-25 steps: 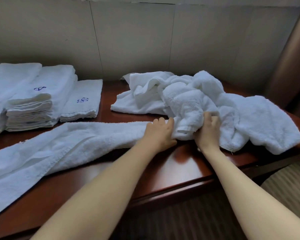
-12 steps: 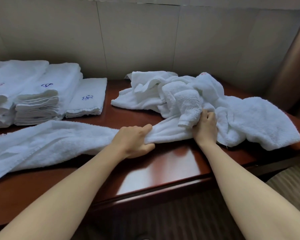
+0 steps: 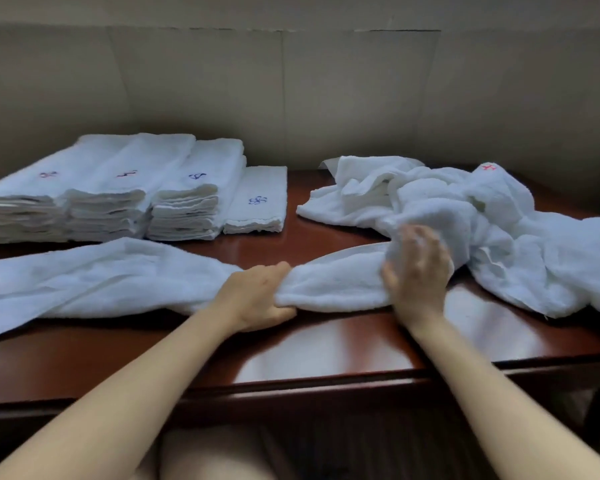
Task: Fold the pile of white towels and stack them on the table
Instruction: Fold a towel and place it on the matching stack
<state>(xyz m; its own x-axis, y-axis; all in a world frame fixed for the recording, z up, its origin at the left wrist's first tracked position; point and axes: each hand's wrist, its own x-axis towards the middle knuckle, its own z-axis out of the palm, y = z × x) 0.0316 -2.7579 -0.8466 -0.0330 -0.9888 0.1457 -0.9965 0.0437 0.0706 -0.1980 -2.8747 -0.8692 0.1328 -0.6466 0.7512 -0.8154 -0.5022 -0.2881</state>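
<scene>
A: Where is the long towel (image 3: pixel 118 282)?
B: Stretched across the desk (image 3: pixel 326 355), front of the folded stacks (image 3: pixel 111 192); left hand (image 3: pixel 257 299) clenched round its bunched middle.
A: The right hand (image 3: pixel 418 271)?
B: Blurred; apparently grasping the same towel beside the loose pile (image 3: pixel 482 230).

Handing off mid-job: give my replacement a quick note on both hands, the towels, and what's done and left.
Left hand grips the stretched towel mid-length on the table.
Right hand is blurred at that towel's right end; grip unclear.
Done: folded stacks back left.
Left: free this towel from the unfolded pile, fold and stack it, then the rest of the pile.
</scene>
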